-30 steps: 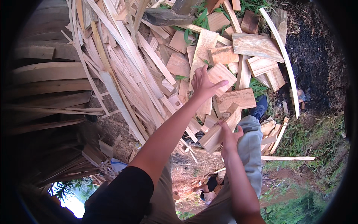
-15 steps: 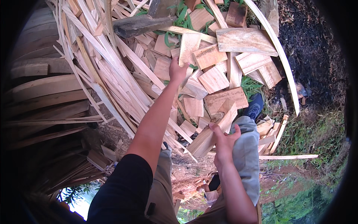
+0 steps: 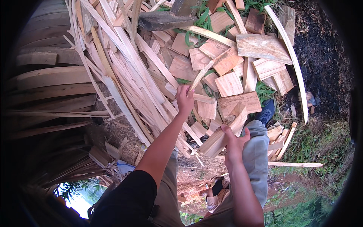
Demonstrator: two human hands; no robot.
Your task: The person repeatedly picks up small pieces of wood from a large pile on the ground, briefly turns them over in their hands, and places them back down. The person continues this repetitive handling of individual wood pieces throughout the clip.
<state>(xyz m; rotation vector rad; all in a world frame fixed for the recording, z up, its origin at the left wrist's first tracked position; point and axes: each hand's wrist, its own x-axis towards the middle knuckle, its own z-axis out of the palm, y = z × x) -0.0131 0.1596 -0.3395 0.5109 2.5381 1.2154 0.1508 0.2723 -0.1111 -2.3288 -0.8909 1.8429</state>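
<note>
My left hand (image 3: 185, 99) is closed on the near end of a short wooden board (image 3: 201, 76), which appears nearly edge-on above the loose pile of offcuts (image 3: 184, 68). Closer to me, my right hand (image 3: 235, 145) grips a thick wooden piece (image 3: 221, 137) in front of my right shin. It may be several boards held together; the fingers hide part of it. Just beyond this piece, a flat wooden block (image 3: 242, 103) lies on the pile.
Long thin wood strips (image 3: 128, 68) heap up on the left, beside stacked curved planks (image 3: 53, 77). A dark timber (image 3: 162, 20) crosses the far side. Charred ground (image 3: 321, 68) and grass (image 3: 314, 147) lie right. Another person (image 3: 217, 193) shows partly near the bottom.
My left hand has drawn toward me, lifting the board and turning it from flat to edge-on. My right hand keeps its grip on the wooden piece. The whole view has shifted slightly.
</note>
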